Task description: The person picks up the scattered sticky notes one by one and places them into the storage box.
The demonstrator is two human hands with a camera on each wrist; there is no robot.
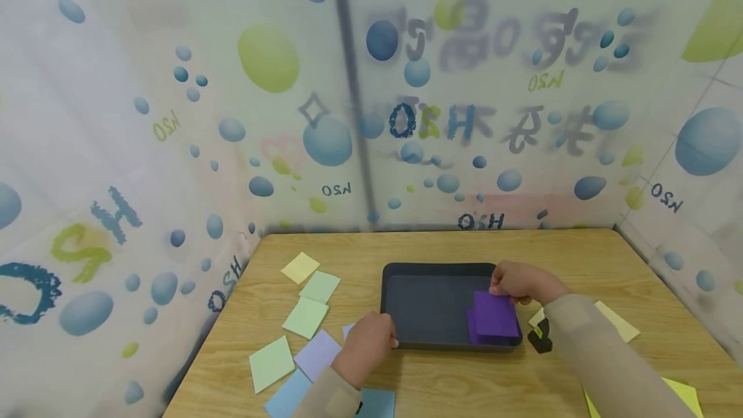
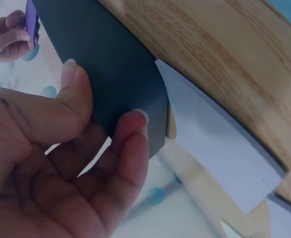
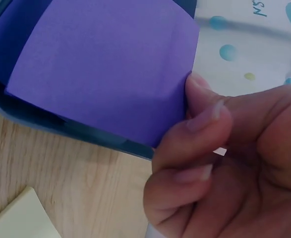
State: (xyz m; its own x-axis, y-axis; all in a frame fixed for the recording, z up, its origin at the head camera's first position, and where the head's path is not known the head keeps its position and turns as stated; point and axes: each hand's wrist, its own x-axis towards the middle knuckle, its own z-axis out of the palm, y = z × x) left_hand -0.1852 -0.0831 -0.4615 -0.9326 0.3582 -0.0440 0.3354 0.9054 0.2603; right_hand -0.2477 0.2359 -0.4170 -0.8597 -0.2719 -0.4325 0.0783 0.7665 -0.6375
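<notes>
A dark grey rectangular tray (image 1: 424,305) lies on the wooden table in the head view. My left hand (image 1: 367,347) grips its near left corner, thumb and fingers around the wall (image 2: 113,64) in the left wrist view. My right hand (image 1: 525,281) pinches a purple square sticky note (image 1: 496,315) by its edge over the tray's right end. In the right wrist view this note (image 3: 105,64) stands tilted, its pinched edge between thumb and index finger. A second purple note (image 1: 473,333) is in the tray, partly hidden behind the held one.
Left of the tray lie a yellow note (image 1: 300,268), several pale green notes (image 1: 306,317), a lilac note (image 1: 318,353) and blue notes (image 1: 288,395). Pale yellow notes (image 1: 618,321), a small black object (image 1: 540,338) and a bright yellow sheet (image 1: 683,395) are around my right forearm.
</notes>
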